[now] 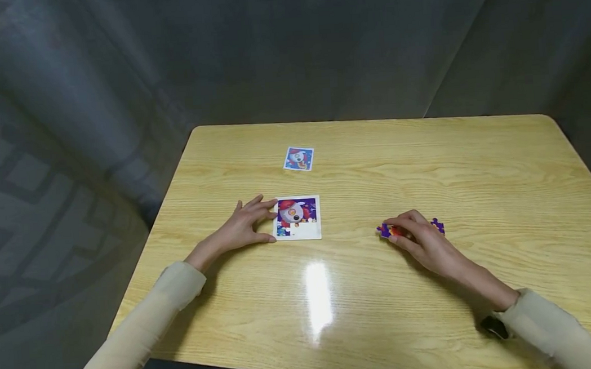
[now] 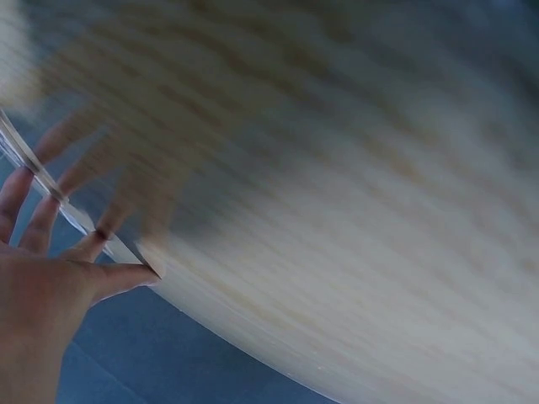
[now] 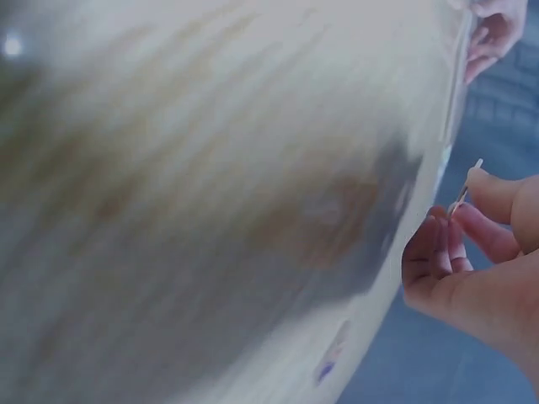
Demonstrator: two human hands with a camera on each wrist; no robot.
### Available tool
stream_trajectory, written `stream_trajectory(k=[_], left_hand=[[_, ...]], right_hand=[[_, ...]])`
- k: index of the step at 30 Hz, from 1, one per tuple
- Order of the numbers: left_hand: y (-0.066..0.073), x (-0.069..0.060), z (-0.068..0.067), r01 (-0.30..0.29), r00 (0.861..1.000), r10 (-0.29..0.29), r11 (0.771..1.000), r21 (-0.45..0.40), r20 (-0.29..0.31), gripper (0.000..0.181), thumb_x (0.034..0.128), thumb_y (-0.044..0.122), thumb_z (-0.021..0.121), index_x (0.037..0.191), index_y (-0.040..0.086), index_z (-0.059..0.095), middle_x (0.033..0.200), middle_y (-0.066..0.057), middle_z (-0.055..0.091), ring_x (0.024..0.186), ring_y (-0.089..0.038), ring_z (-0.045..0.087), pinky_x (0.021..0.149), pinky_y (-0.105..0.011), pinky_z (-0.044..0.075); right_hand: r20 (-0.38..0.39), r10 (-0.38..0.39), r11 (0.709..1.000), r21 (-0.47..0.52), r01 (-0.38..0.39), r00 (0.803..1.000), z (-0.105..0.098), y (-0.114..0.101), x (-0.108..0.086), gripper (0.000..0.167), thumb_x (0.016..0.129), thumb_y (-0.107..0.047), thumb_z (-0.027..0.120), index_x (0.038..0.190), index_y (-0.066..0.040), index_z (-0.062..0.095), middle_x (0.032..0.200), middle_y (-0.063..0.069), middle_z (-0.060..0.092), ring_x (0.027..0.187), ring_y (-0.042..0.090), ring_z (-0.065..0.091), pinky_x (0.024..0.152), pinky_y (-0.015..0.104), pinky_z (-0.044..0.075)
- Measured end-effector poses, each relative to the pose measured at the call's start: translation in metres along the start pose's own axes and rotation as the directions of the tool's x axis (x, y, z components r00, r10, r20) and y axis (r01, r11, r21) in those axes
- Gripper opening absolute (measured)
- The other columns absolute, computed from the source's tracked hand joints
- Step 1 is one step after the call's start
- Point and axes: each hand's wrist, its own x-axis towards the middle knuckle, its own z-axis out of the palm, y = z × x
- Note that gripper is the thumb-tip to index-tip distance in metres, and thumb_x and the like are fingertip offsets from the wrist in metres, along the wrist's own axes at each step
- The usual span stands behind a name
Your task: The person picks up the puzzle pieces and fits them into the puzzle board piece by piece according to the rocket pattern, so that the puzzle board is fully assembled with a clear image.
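A square white-framed jigsaw puzzle board (image 1: 305, 231) lies left of the table's middle. Its upper part and lower-left corner show a snowman picture; the lower right shows bare white. Along the board's left edge rest the spread, fairly straight fingertips of my left hand (image 1: 242, 227), with the thumb at the near corner. To the right, my right hand (image 1: 423, 244) pinches a purple and red puzzle piece (image 1: 385, 231) between thumb and fingers. In the right wrist view that piece (image 3: 461, 195) appears edge-on. Another purple piece (image 1: 438, 226) lies beyond the hand, partly hidden by it.
A small snowman picture card (image 1: 298, 159) lies behind the board on the wooden table (image 1: 353, 305). Bright glare (image 1: 318, 296) falls on the near side of the tabletop. Dark grey curtains (image 1: 287, 55) hang behind the table's far edge.
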Motion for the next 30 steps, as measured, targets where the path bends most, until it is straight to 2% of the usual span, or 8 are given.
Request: stream_trajectory(k=[7, 14, 22, 30], left_hand=[[-0.001, 0.000, 0.000, 0.001, 1.000, -0.001, 1.000, 0.007, 0.005, 0.054, 0.0778, 0.043, 0.078, 0.122, 0.014, 0.065, 0.152, -0.003, 0.038, 0.144, -0.036, 0.018, 0.103, -0.075, 0.005], [-0.001, 0.000, 0.000, -0.002, 1.000, 0.002, 1.000, 0.006, 0.005, 0.055, 0.0780, 0.044, 0.077, 0.122, 0.014, 0.065, 0.152, -0.003, 0.038, 0.144, -0.036, 0.018, 0.104, -0.075, 0.005], [0.000, 0.001, -0.001, 0.006, 1.000, -0.006, 1.000, 0.007, 0.012, 0.056, 0.0782, 0.042, 0.078, 0.125, 0.014, 0.064, 0.153, -0.003, 0.037, 0.145, -0.035, 0.017, 0.105, -0.074, 0.003], [-0.002, 0.001, 0.000, 0.000, 1.000, 0.000, 1.000, 0.008, 0.003, 0.055, 0.0777, 0.043, 0.078, 0.123, 0.015, 0.065, 0.152, -0.001, 0.037, 0.145, -0.035, 0.018, 0.104, -0.074, 0.003]], right_hand=[[-0.008, -0.031, 0.999, 0.027, 0.031, 0.999, 0.000, -0.008, 0.013, 0.032, 0.090, 0.000, 0.064, 0.122, 0.002, 0.062, 0.102, 0.008, 0.054, 0.081, 0.010, 0.053, 0.063, 0.020, 0.046], [0.002, -0.070, 0.997, 0.014, 0.070, 0.998, -0.001, -0.019, 0.032, 0.034, 0.089, 0.003, 0.064, 0.123, 0.004, 0.061, 0.103, 0.012, 0.053, 0.082, 0.014, 0.056, 0.062, 0.022, 0.049], [0.041, -0.033, 0.999, 0.038, 0.032, 0.999, 0.004, -0.034, 0.053, 0.034, 0.092, -0.005, 0.063, 0.125, 0.003, 0.060, 0.107, 0.014, 0.052, 0.087, 0.020, 0.057, 0.066, 0.025, 0.050], [0.072, -0.048, 0.998, 0.040, 0.045, 0.996, 0.016, -0.047, 0.068, 0.035, 0.092, -0.006, 0.064, 0.126, 0.003, 0.059, 0.108, 0.014, 0.052, 0.087, 0.019, 0.055, 0.067, 0.027, 0.049]])
